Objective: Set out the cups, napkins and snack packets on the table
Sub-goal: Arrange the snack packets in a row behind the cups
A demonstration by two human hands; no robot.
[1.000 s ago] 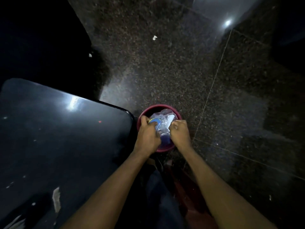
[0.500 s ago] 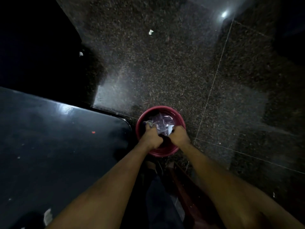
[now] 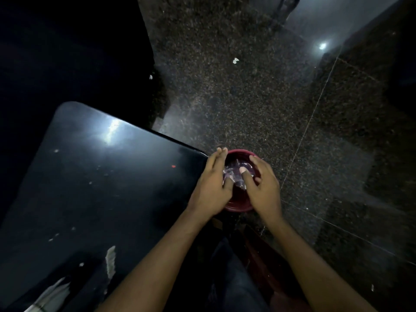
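Just right of the frame's centre, a red bucket [image 3: 239,204] stands on the dark speckled floor [image 3: 225,97], right beside the near corner of a glossy black table [image 3: 101,188] that fills the left half of the frame. Both of the person's bare forearms reach up from the bottom edge to the bucket's mouth. The left hand [image 3: 212,188] lies over the bucket's left rim with its fingers stretched out straight and held together, the tips reaching past the far rim; its thumb dips inward against the crumpled clear plastic packets [image 3: 234,174] inside the bucket. The right hand [image 3: 262,185] covers the right side of the opening, fingers spread and loosely curved, its thumb pointing into the middle of the bucket and resting on or just above the same plastic. Neither hand is closed around anything; whether the thumbs pinch the plastic cannot be told in the dim light. The packets sit inside the bucket, between the two hands, pale and bluish with no readable print. The tabletop carries a bright reflected glare toward the upper left, a small red speck [image 3: 173,166], and pale smears near the lower left corner. A white scrap [image 3: 235,60] lies on the floor in the upper middle of the frame, well apart from the bucket.
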